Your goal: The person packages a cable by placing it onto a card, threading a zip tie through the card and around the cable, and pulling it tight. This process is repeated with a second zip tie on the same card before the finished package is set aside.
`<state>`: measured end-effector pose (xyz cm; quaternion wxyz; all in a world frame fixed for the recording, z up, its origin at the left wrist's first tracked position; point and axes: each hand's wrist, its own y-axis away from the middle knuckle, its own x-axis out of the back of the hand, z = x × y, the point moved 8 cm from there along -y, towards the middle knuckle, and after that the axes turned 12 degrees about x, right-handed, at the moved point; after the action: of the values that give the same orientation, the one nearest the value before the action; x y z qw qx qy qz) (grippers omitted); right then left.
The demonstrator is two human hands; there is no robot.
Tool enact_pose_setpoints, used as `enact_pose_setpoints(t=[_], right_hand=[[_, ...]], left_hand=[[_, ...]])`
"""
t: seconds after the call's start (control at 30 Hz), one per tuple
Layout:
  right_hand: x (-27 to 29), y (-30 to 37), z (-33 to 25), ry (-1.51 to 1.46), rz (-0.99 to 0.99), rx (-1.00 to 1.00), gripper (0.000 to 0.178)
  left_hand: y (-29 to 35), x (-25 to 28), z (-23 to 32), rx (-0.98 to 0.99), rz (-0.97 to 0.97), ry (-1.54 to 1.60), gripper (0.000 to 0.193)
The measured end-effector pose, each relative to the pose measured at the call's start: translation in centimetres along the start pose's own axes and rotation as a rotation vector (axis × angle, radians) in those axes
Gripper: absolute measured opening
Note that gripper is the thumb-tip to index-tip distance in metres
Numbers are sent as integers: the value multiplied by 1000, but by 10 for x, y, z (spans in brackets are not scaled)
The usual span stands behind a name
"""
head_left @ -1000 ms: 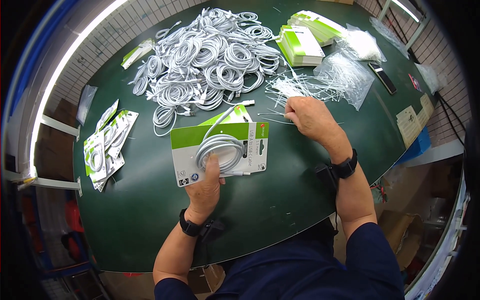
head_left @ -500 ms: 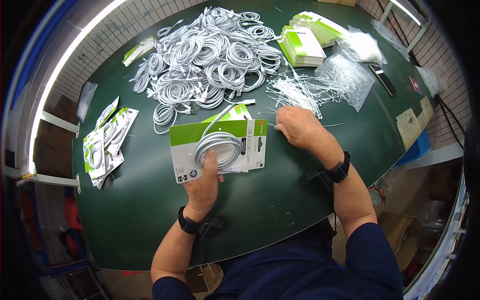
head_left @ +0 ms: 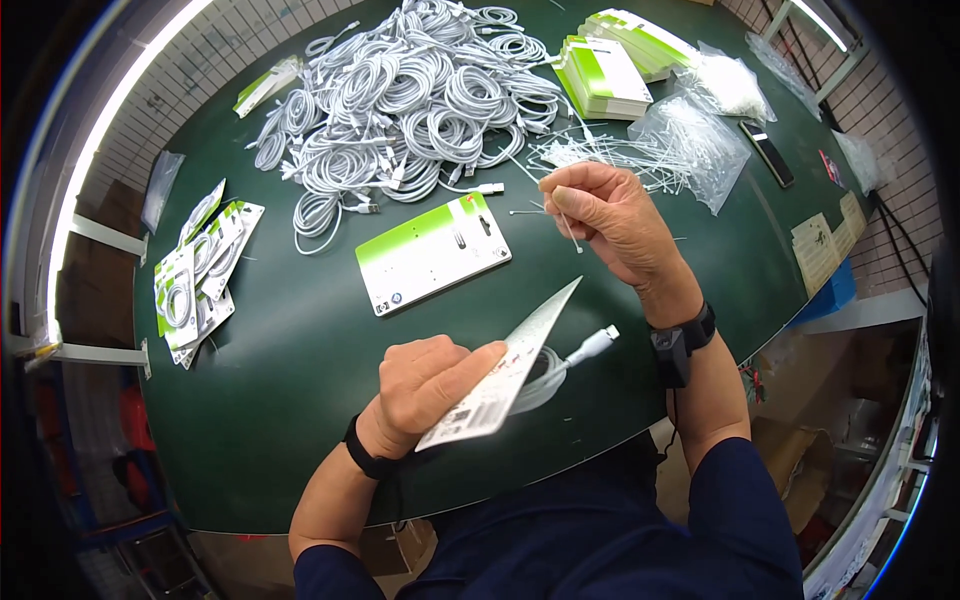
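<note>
1. Cardboard backing card point(head_left: 497, 375), white on its visible side and flat, was tilted up off the green table point(head_left: 300, 360) near the person's body, pinched in the left hand point(head_left: 425, 385) with the thumb along its lower face.
2. Behind that card hung a coiled white cable point(head_left: 545, 370), its plug point(head_left: 595, 345) sticking out to the right.
3. The right hand point(head_left: 610, 215) was raised above the table, fingers closed on one thin white tie point(head_left: 570, 230) that pointed downward.
4. One loose package card point(head_left: 432, 252) lay flat between the hands and the cable heap: rectangular, a bright green band along its far edge, white below, with two small slots.
5. Finished packs point(head_left: 195, 280) sat in a fanned pile at the table's left edge, each showing a white coil against green and white card; I could not count them exactly.
6. A single green-edged card point(head_left: 265, 85) lay at the far left of the heap.
7. Two stacks of blank cards point(head_left: 620, 60), green and white, stood at the far right.
8. The big heap of white cables point(head_left: 410, 95), glossy and looped into rounds, covered the far middle; too many to count.
9. Clear crinkled plastic bags point(head_left: 690, 135) held more ties, with loose ones point(head_left: 560, 155) scattered beside them.
10. A dark, slim rectangular device point(head_left: 768, 153) lay to the right of the bags.
11. Each wrist bore a black band.
</note>
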<state>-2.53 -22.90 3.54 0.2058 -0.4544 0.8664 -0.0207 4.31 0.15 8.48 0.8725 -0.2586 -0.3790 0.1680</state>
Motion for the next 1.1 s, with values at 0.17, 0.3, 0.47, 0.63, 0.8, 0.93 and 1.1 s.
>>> enact_pose_setpoints(t=[0.17,0.3,0.47,0.63,0.8,0.93,1.1], right_hand=[[-21,5,-5,88,-120,9,16],[-32,8,-4,128,-208,64,17],[-52,16,-10,145,-287,99,16],[-78,24,-39,327,-420,288,16],[-105,40,-62,299,-557,367,20],[-112,47,-59,246,-542,295,20],[-114,50,-52,277,-549,303,19]], left_hand=[[3,-5,14,-68,-44,-111,45],[8,-4,20,-114,-89,-160,43],[15,1,23,-172,-96,-165,43],[16,5,38,-244,-69,-203,42],[21,1,38,-301,-20,-187,41],[26,0,36,-283,-40,-201,46],[25,-1,36,-254,-52,-165,47]])
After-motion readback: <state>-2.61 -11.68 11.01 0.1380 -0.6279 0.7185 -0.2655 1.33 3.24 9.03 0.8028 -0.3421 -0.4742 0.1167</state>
